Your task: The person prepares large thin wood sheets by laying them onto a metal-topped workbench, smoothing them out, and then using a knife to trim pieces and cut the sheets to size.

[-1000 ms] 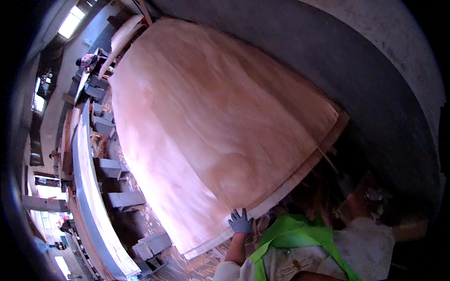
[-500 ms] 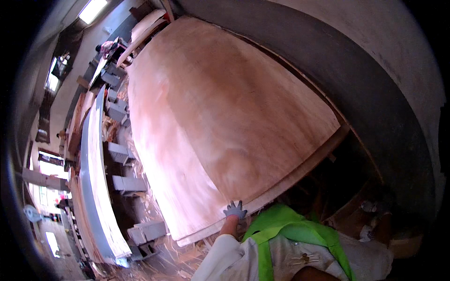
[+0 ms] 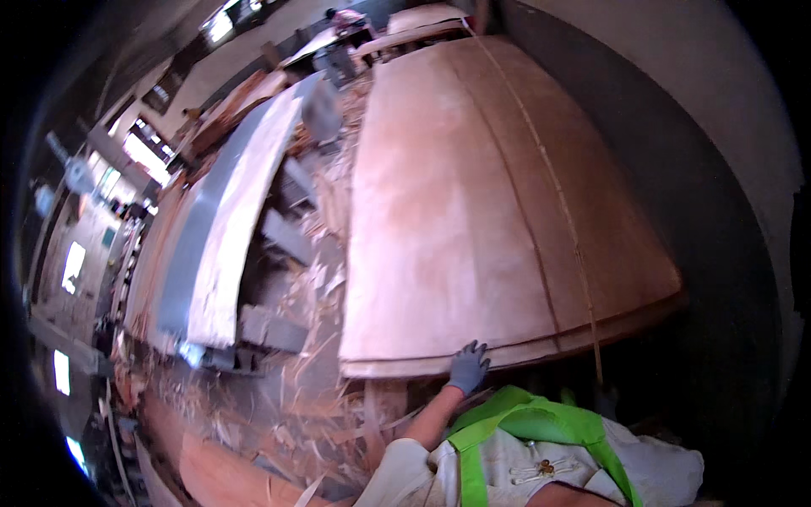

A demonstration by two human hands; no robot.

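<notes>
A wide stack of thin wood veneer sheets (image 3: pixel 431 203) fills the middle, its near edges layered. My left hand (image 3: pixel 469 369), in a grey glove, rests on the stack's near edge with its fingers spread. Across the right part of the top sheet runs a long thin stick (image 3: pixel 564 203), from the far end to beyond the near edge. At the stick's near end, in deep shadow, my right hand (image 3: pixel 606 399) is faintly visible, closed around it. A dark seam or line runs lengthwise on the sheet, left of the stick.
On the left, long pale and grey sheets (image 3: pixel 224 203) lie on grey blocks (image 3: pixel 274 328). Wood scraps (image 3: pixel 312 384) cover the floor between the stacks. A dark wall (image 3: pixel 710 228) borders the right side. At the far end, a person (image 3: pixel 348 21) stands by more sheets.
The stick has moved from the wall side of the stack to across its top. My view has turned left. My left hand still rests at the near edge, fingers spread.
</notes>
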